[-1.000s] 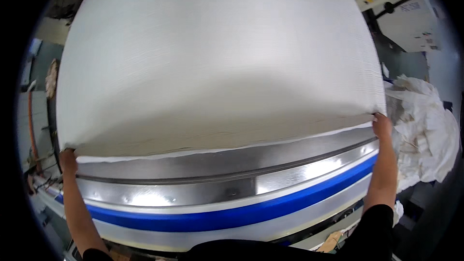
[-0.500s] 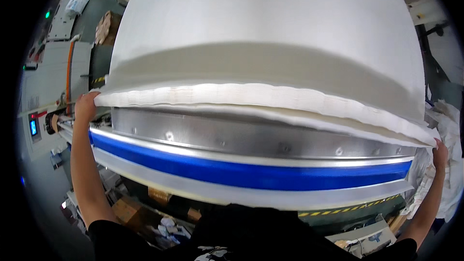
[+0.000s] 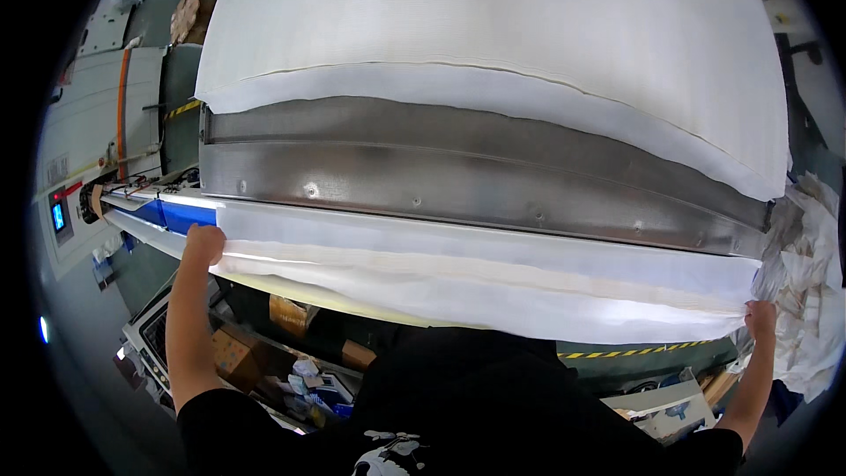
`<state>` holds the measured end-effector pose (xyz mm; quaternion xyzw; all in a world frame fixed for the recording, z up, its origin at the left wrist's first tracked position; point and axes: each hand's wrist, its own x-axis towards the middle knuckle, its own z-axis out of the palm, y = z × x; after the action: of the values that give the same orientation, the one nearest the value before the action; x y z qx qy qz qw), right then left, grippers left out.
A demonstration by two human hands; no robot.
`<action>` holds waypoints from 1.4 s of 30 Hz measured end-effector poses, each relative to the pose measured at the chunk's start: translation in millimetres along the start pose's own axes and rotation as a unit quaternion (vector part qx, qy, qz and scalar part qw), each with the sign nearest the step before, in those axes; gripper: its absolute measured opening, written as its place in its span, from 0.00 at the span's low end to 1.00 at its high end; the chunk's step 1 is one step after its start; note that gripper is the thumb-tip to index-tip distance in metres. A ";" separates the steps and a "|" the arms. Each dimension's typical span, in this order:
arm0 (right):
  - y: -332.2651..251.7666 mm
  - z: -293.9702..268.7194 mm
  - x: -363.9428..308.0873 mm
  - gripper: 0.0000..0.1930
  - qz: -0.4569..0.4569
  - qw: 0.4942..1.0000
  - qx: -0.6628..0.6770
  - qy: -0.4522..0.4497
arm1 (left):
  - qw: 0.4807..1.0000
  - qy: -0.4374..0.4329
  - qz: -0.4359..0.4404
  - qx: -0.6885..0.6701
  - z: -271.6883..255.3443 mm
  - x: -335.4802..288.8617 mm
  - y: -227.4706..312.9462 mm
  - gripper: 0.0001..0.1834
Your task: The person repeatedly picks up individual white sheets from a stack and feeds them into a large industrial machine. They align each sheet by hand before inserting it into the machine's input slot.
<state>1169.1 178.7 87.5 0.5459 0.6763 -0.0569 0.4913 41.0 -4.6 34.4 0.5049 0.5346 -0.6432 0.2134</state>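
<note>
Gripping a white cloth (image 3: 476,278) by its left end, the left hand (image 3: 204,245) is closed near the front left corner of the metal plate (image 3: 414,167). The right hand (image 3: 760,319) is closed on its other end, near the front right corner. The cloth spans between them along the front edge. Behind the plate I see a large white sheet (image 3: 493,18).

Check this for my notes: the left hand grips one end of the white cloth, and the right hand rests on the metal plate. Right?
No: the head view shows the right hand gripping the other end of the white cloth, not resting on the metal plate. The rest stands.
</note>
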 end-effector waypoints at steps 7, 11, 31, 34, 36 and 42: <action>-19.4 35.4 19.8 0.12 -0.048 0.991 -0.114 -0.045 | 0.999 -0.026 -0.028 -0.039 19.2 29.6 19.5 0.11; 24.9 96.4 38.1 0.12 -0.131 0.965 -0.223 -0.032 | 0.985 0.069 -0.150 -0.059 54.8 54.2 16.1 0.16; -154.5 -67.6 32.9 0.24 -0.051 0.965 0.239 -0.096 | 0.859 0.255 -0.259 -0.360 -32.5 38.9 49.4 0.18; -155.6 -58.4 34.9 0.23 -0.020 0.966 0.244 -0.080 | 0.845 0.273 -0.259 -0.379 -34.8 44.0 53.4 0.18; -165.4 -59.9 46.1 0.21 -0.056 0.974 0.209 -0.074 | 0.809 0.338 -0.256 -0.407 -11.5 59.1 47.5 0.18; -276.3 -149.2 48.3 0.10 -0.135 0.960 0.235 0.071 | 0.708 0.537 -0.224 -0.401 -65.1 86.0 54.3 0.20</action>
<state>863.6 193.4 1.7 0.5517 0.7446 -0.2412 0.2880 78.3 58.8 -61.4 0.4970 0.8641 -0.0178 -0.0775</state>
